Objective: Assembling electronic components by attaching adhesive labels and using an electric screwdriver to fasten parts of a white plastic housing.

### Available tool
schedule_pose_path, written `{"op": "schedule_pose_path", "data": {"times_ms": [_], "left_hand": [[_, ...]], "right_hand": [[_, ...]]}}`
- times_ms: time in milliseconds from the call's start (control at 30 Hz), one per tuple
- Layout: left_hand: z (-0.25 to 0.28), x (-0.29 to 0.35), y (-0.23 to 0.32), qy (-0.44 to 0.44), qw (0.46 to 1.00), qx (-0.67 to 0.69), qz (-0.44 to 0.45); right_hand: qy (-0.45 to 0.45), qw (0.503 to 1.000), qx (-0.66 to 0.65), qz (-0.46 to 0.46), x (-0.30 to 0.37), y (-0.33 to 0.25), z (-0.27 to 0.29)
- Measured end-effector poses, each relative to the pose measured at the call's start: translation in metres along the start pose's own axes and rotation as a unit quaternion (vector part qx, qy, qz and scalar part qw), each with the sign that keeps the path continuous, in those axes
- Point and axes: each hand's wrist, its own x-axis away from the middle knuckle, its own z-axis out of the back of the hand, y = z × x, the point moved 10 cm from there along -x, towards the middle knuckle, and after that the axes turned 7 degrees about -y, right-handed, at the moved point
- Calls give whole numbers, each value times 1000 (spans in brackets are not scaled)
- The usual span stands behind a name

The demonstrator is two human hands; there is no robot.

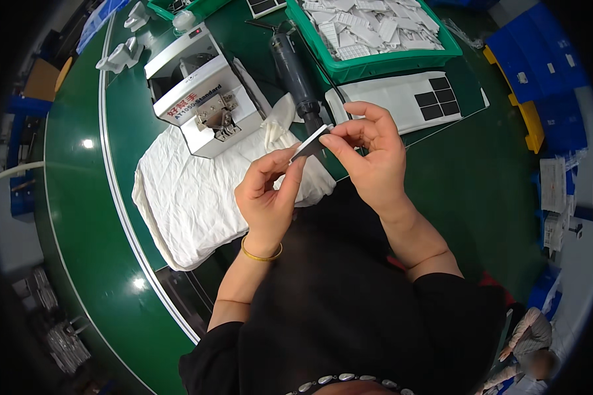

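Between my two hands is a small flat rectangular piece (310,145) with a white edge and a dark grey face, tilted up to the right. My left hand (268,191) pinches its lower left end between thumb and fingers. The upper right end is gripped by the thumb and fingertips of my right hand (375,155). Just beyond the piece lies a black cylindrical electric screwdriver (292,69), its tip end close to my fingers. Below and left of my left hand spreads a folded white cloth (184,197).
A white boxy machine (178,99) with a metal mechanism stands behind the cloth. A green crate (369,68) full of white plastic parts sits at the back. A white sheet (402,89) with black squares lies before it. Blue bins (537,49) stand at the right.
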Motion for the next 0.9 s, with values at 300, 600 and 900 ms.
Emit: {"op": "schedule_pose_path", "data": {"times_ms": [300, 600, 900], "left_hand": [[1, -2, -15, -33, 991, 87, 98], [-26, -18, -27, -176, 958, 161, 159], [8, -26, -16, -104, 979, 143, 97]], "right_hand": [[-55, 995, -28, -78, -8, 29, 6], [-126, 990, -48, -49, -4, 13, -4], [-495, 858, -61, -125, -90, -15, -53]]}}
